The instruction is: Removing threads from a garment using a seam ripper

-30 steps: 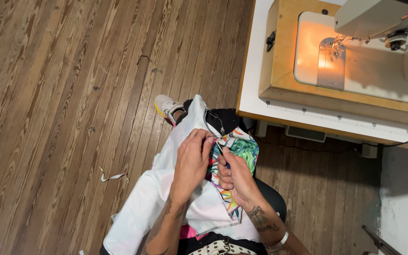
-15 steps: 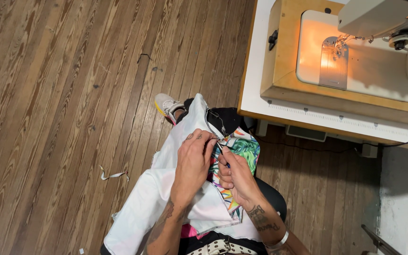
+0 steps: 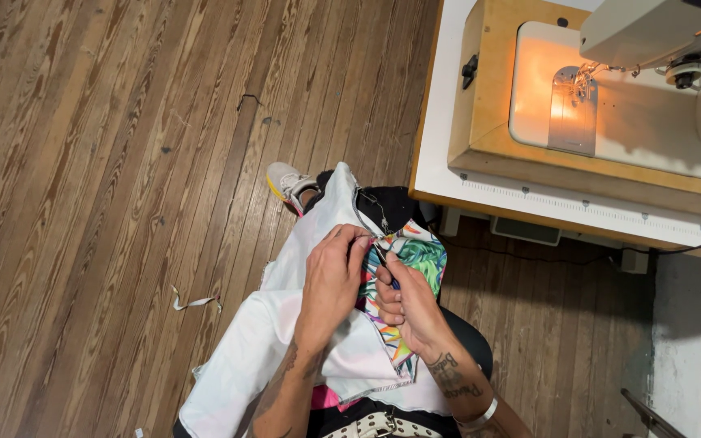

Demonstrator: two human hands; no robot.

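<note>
Change: hands unmoved over the last second; work continues at the same seam.
Left hand [image 3: 333, 272]: pinches white fabric [image 3: 245, 357] edge.
Right hand [image 3: 409, 304]: closed on small dark tool [image 3: 384, 261].
Fabric: on lap, beside desk [image 3: 448, 174].

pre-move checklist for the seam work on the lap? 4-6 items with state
1. Left hand pinching the white fabric at the seam: ok.
2. Right hand holding a small dark tool at the seam: ok; tool type cannot tell.
3. Tool tip clear of left fingers: cannot tell.
4. Tropical-print fabric exposed beside the seam: ok.
5. Fabric supported on lap: ok.
6. Sewing machine lamp lit, bed bare: ok.
</note>
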